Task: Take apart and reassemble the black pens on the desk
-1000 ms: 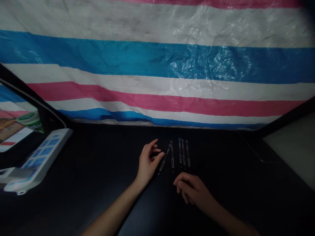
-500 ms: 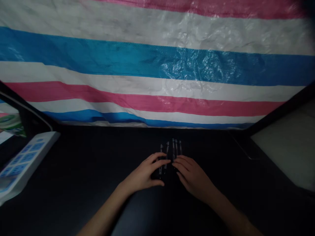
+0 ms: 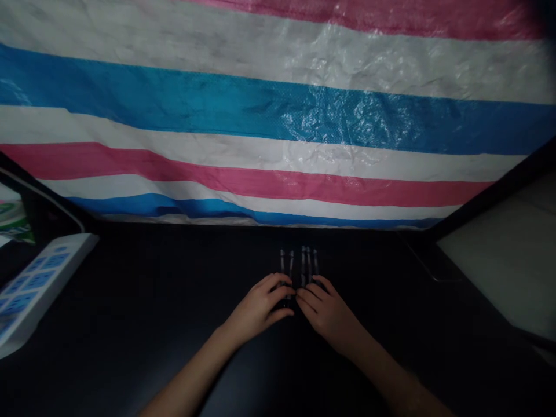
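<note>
Several slim clear sticks, pen-like with small pale tips, lie side by side on the black tabletop, tips pointing away from me. My left hand curls over the lower part of the left two sticks, its thumb apart from the fingers near their bottom ends. Beside it, my right hand has its fingers bent over the lower ends of the right three sticks. The index fingertips of both hands almost meet. Dim light and my fingers hide the sticks' lower halves, so their exact kind is unclear.
A white power strip with blue socket faces lies at the left edge. Behind it is a green and white packet. A striped plastic sheet hangs along the table's back edge. Dark frame bars run down both sides.
My left thumb has moved nearer its fingers, and the left two sticks now lie more evenly. My right hand has slid slightly left and down, closer to the left. The view has shifted a little.
</note>
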